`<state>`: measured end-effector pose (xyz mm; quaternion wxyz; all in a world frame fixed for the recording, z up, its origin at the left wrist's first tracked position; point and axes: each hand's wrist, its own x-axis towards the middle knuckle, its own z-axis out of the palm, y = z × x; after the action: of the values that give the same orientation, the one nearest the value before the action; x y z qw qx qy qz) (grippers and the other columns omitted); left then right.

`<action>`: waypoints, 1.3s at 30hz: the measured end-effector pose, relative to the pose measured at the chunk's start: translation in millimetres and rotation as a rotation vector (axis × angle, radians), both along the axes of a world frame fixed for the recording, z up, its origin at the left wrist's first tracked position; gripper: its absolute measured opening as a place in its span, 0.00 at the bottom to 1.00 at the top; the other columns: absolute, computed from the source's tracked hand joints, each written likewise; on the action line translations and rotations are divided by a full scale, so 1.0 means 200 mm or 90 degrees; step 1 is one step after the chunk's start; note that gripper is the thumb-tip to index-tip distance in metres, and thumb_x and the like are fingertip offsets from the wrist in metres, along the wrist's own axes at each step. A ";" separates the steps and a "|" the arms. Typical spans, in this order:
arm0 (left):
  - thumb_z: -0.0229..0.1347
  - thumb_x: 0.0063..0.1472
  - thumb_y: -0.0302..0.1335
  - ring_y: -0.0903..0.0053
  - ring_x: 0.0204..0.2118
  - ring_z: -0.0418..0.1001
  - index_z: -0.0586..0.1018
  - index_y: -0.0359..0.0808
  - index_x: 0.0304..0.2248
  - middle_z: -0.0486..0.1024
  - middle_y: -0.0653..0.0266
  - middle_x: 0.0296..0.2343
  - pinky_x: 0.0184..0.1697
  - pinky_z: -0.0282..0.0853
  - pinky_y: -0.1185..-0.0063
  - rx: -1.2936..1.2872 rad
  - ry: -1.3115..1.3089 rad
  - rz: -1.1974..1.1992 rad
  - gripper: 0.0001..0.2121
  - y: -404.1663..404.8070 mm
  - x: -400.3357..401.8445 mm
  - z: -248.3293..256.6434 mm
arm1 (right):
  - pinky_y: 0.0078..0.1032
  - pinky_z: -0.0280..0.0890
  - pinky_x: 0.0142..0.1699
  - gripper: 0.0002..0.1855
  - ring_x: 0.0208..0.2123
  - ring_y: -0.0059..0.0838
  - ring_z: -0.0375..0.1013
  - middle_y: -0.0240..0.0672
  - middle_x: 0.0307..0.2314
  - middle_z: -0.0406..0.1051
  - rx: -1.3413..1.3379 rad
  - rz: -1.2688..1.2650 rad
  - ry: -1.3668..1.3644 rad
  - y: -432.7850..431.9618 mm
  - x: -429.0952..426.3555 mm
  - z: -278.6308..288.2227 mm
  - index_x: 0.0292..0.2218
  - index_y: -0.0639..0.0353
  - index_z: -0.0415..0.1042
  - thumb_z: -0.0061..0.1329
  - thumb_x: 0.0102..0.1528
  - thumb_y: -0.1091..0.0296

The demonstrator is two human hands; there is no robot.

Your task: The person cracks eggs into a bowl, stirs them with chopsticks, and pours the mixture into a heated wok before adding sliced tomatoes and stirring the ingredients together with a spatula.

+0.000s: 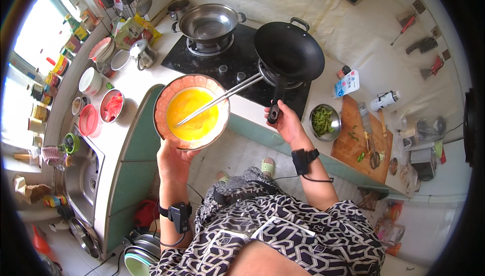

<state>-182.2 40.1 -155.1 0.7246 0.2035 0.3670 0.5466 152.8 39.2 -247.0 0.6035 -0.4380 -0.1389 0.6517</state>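
My left hand (174, 158) grips the near rim of an orange-and-white bowl (161, 101). Yellow beaten egg (193, 124) fills much of it. A pair of metal chopsticks (216, 101) leans in the bowl, its tips in the egg and its other ends reaching over the hob. My right hand (286, 118) is closed around the black handle (278, 98) of a wok (290, 50). The wok is tilted over the right burner (267, 73), and its dark inside shows no food. Whether the wok's base touches the burner is hidden.
A steel two-handled pan (208, 22) stands on the left burner. Right of the hob are a steel bowl of chopped greens (322, 122) and a cutting board (341, 139) with a cleaver (363, 115) and scissors (373, 154). At left are a bowl of red slices (112, 105) and a sink (81, 177).
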 end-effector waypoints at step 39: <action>0.46 0.56 0.27 0.68 0.37 0.78 0.69 0.27 0.45 0.76 0.52 0.38 0.35 0.79 0.76 -0.030 -0.024 0.005 0.18 0.12 -0.03 0.03 | 0.19 0.53 0.17 0.11 0.13 0.13 0.56 0.19 0.14 0.58 -0.055 0.006 0.143 0.18 0.10 0.21 0.23 0.50 0.60 0.46 0.56 0.67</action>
<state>-188.4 64.4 -148.7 0.7338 0.1747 0.3669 0.5445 171.9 75.1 -205.6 0.5930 -0.3872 -0.0444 0.7046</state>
